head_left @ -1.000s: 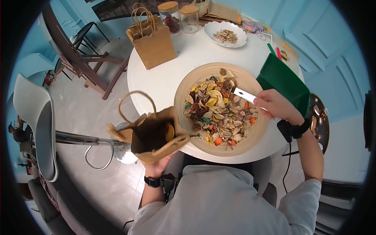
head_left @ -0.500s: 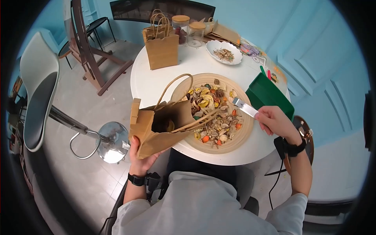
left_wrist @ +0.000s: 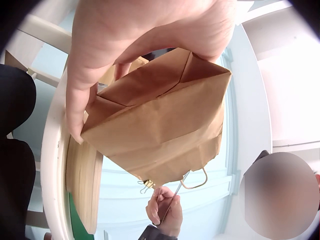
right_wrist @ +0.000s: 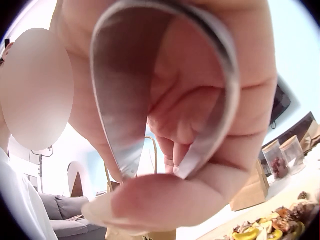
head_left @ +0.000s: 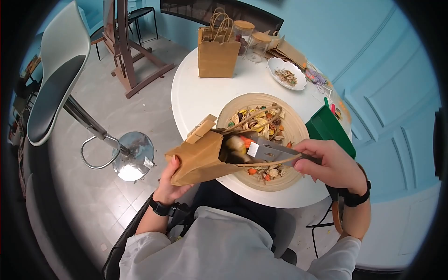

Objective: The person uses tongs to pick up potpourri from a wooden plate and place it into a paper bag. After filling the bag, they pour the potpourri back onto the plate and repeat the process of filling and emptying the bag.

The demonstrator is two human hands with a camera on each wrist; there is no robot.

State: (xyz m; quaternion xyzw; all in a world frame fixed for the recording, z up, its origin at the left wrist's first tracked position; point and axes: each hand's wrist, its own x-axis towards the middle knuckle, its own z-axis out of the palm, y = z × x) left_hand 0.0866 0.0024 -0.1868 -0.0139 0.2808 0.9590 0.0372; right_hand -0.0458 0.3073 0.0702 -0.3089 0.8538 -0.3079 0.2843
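Note:
My left hand (head_left: 175, 182) grips a brown paper bag (head_left: 196, 158) low down, tilting its mouth toward the right. In the left wrist view the fingers and thumb span the base of the bag (left_wrist: 160, 120). My right hand (head_left: 333, 163) pinches metal tongs (head_left: 280, 152), whose bent loop fills the right wrist view. The tips of the tongs are at the bag's mouth, beside blurred orange and pale dried pieces (head_left: 239, 145). Under the bag's handles lies a round wooden tray (head_left: 294, 114) of potpourri (head_left: 256, 122), with dried petals and cones.
Brown paper bags (head_left: 217, 60) stand at the table's back left, beside lidded glass jars (head_left: 257, 49). A white scalloped dish (head_left: 301, 84) holds dried bits. Right of the tray is a green bin (head_left: 329, 128). A bar stool (head_left: 58, 93) stands at left.
The tongs have moved left from above the tray to the bag's mouth. My left hand has tipped the bag from nearly upright toward the tray. The head view has shifted.

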